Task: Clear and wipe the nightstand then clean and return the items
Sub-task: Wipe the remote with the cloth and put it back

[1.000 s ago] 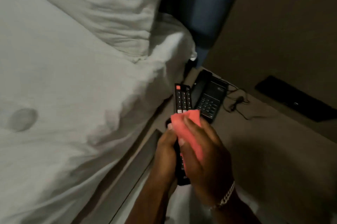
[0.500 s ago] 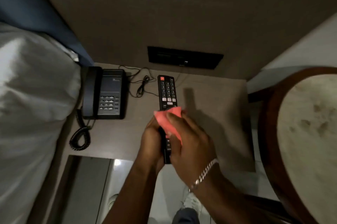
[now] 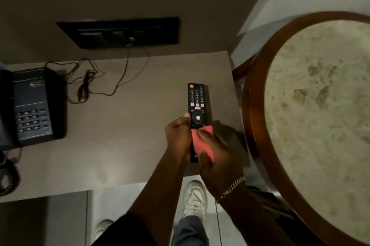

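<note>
A black TV remote (image 3: 196, 101) is held over the right part of the grey-brown nightstand (image 3: 124, 141), buttons up, its red power key at the far end. My left hand (image 3: 178, 135) grips its left edge near the round centre button. My right hand (image 3: 218, 155) presses a folded pink cloth (image 3: 201, 141) onto the remote's near half, which the cloth and fingers hide. A black desk telephone (image 3: 33, 105) stands at the nightstand's left end.
A thin tangled cable (image 3: 88, 83) runs from the phone to a black wall socket panel (image 3: 122, 32). A coiled handset cord (image 3: 8, 175) hangs at the left edge. A round stone-topped table with a wooden rim (image 3: 254, 125) crowds the nightstand's right side. My shoes (image 3: 195, 195) are below.
The view swung from the bed to the nightstand. My hands carried the remote rightward across the top, and the cloth slid from the remote's middle down toward its near end.
</note>
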A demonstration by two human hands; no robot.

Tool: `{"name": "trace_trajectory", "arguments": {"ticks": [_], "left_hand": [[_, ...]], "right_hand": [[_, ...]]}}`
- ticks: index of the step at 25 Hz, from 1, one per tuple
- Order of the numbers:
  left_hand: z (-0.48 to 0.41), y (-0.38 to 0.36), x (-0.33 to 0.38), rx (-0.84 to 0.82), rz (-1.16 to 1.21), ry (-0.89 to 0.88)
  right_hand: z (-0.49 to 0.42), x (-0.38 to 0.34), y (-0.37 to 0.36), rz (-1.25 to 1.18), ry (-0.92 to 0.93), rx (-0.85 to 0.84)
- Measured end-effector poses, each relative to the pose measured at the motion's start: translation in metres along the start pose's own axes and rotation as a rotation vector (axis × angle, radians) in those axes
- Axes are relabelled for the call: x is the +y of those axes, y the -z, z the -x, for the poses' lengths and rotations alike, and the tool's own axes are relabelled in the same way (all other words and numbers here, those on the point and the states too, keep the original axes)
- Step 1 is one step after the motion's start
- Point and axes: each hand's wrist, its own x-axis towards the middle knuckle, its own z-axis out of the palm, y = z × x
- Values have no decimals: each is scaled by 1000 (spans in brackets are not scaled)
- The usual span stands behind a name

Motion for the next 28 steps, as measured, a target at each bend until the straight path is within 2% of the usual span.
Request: {"name": "trace_trajectory", "arguments": {"ticks": [4, 6, 11, 13, 17, 21, 26, 28], "left_hand": [[-17, -19, -15, 324, -323, -48], [-21, -23, -14, 430, -368, -38], [-24, -16, -5, 416, -458, 12], [-15, -3, 2, 407, -484, -1], [9, 45, 19, 286, -388, -87], [50, 126, 50, 280, -171, -183], [115, 244, 104, 435, -31, -432], [141, 295, 127, 534, 25, -535]], "right_hand": [[-11, 23, -10, -4, -19, -99], [-12, 27, -16, 45, -3, -100], [-10, 22, -28, 131, 41, 52], [-8, 19, -29, 172, 6, 13], [-15, 14, -19, 295, -64, -172], [-12, -21, -1, 310, -32, -157], [-9, -113, -2, 335, 282, -55], [-4, -168, -13, 315, 418, -150]]}}
